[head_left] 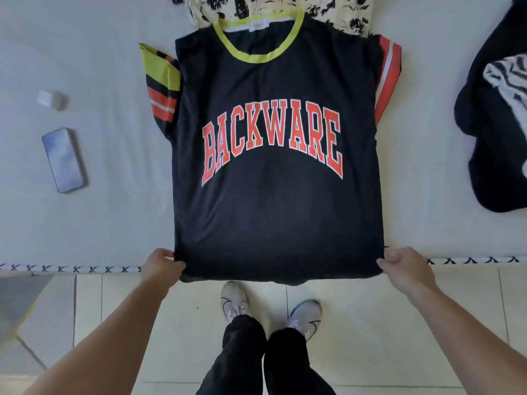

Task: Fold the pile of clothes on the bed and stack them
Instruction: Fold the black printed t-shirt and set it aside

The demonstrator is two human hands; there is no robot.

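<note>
- Black jersey T-shirt: lies face up and spread flat on the white bed, neck opening toward the far side, hem at the near edge of the mattress and hanging slightly past it. Orange block letters edged in white read "BACKWARE" across the chest; the collar is yellow-green.
- Sleeves: both are striped in orange, white and black; the one on the person's left also shows a yellow-green band and is turned up beside the body panel.
- Left hand: fingers curled round the near left corner of the hem, pinching the cloth.
- Right hand: thumb and curled fingers clamped on the near right corner of the hem. The two hands stand well apart, one at each corner.
- Floral cloth: cream with black print, lies beyond the collar, partly under the shirt's top edge.
- Dark garment: heaped at the right side of the bed, with a black-and-white striped piece on it, apart from the shirt.
- Phone: lies flat, left of the shirt, near a small white case.
- Sneakers: the person's feet stand on a pale tiled floor below the hem.
</note>
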